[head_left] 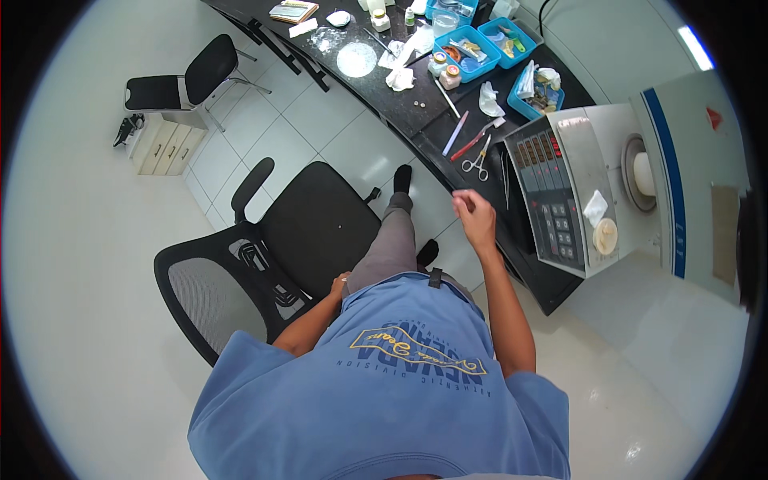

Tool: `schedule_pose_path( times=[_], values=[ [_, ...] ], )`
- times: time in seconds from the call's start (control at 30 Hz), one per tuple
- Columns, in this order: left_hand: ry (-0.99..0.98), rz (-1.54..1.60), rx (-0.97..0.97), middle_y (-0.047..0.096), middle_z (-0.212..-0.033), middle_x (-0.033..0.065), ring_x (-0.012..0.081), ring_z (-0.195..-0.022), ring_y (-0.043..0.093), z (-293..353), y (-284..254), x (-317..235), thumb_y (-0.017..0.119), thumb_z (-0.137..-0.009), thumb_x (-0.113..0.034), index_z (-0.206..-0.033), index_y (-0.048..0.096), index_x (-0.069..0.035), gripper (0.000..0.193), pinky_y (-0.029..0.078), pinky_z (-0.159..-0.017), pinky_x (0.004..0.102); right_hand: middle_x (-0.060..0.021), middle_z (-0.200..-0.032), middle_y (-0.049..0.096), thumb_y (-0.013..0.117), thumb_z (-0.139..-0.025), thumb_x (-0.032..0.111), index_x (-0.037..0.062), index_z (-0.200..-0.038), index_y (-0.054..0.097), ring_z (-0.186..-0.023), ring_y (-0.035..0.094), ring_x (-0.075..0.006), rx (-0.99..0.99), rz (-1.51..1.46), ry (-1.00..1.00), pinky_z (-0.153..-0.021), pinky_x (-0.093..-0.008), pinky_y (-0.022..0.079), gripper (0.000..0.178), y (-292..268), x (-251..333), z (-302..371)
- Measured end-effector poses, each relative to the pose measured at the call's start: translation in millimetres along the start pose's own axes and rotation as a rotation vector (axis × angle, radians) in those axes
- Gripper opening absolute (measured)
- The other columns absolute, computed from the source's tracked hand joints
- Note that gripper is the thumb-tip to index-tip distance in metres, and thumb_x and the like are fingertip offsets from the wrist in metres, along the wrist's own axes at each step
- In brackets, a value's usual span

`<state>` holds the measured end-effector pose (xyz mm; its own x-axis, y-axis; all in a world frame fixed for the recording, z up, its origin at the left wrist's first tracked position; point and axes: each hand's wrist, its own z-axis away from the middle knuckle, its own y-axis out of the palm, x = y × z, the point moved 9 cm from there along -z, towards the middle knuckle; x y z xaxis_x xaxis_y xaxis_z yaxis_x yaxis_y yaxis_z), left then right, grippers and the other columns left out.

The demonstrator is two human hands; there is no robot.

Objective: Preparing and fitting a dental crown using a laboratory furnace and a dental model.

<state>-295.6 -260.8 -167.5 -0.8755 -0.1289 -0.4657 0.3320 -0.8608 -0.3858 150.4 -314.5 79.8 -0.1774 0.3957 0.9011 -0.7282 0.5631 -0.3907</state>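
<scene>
My right hand [476, 219] hovers by the black table's edge, fingers curled in. Whether anything lies inside them is hidden. Just past it, a pair of scissor-handled forceps [478, 163] rests on the tabletop beside thin metal tweezers [506, 180]. A red-handled tool [472, 142] and a pale blue stick [455, 134] lie farther off. Low beside my thigh, next to the office chair [320, 220], is my left hand [342, 285]. Its fingers are mostly out of sight, and a tiny whitish spot shows there.
On my right stands a machine with a keypad [552, 192], bearing a round cream-coloured piece [606, 237] and folded white tissue [595, 207]. Blue baskets [466, 53] of supplies, small jars [450, 77] and crumpled tissues [400, 78] crowd the far table. Another chair [192, 80] stands far left.
</scene>
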Motion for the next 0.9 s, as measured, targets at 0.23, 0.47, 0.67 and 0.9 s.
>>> schedule_pose_path(
  times=[0.23,0.47,0.67,0.9],
  values=[
    [0.088,0.051,-0.094,0.068,-0.105,0.0198,0.0376,-0.103,0.065,-59,-70,-26,0.059,-0.086,-0.039,-0.105,0.067,-0.007,0.039,0.052,-0.085,0.0430,-0.0122,-0.086,0.068,0.065,-0.088,0.009,0.0013,-0.100,0.067,-0.073,0.068,-0.0230,-0.138,0.099,-0.204,-0.065,-0.0314,0.053,0.015,37,47,-135],
    [0.090,0.024,-0.139,0.071,-0.100,0.0169,0.0307,-0.095,0.069,-84,-183,-90,0.065,-0.085,-0.035,-0.110,0.068,-0.007,0.038,0.053,-0.082,0.0387,-0.0148,-0.100,0.063,0.069,-0.084,0.007,0.0009,-0.109,0.063,-0.087,0.065,-0.0285,-0.118,0.316,-0.183,-0.075,-0.0386,0.053,0.027,61,61,-189],
    [-0.013,-0.008,-0.175,0.073,-0.096,0.0121,0.0219,-0.091,0.070,-111,-241,-123,0.064,-0.091,-0.022,-0.109,0.068,-0.005,0.026,0.053,-0.081,0.0325,-0.0152,-0.094,0.060,0.066,-0.086,0.008,0.0020,-0.105,0.060,-0.085,0.062,-0.0345,-0.135,0.441,-0.229,-0.074,-0.0432,0.050,0.021,76,64,-208],
    [0.099,-0.033,-0.145,0.072,-0.094,0.0113,0.0204,-0.085,0.069,-142,-254,-138,0.063,-0.091,-0.019,-0.109,0.068,-0.005,0.023,0.053,-0.079,0.0322,-0.0195,-0.087,0.061,0.058,-0.094,0.015,0.0012,-0.085,0.057,-0.077,0.060,-0.0405,-0.183,0.452,-0.053,-0.067,-0.0481,0.047,0.016,68,63,-218]
  ],
)
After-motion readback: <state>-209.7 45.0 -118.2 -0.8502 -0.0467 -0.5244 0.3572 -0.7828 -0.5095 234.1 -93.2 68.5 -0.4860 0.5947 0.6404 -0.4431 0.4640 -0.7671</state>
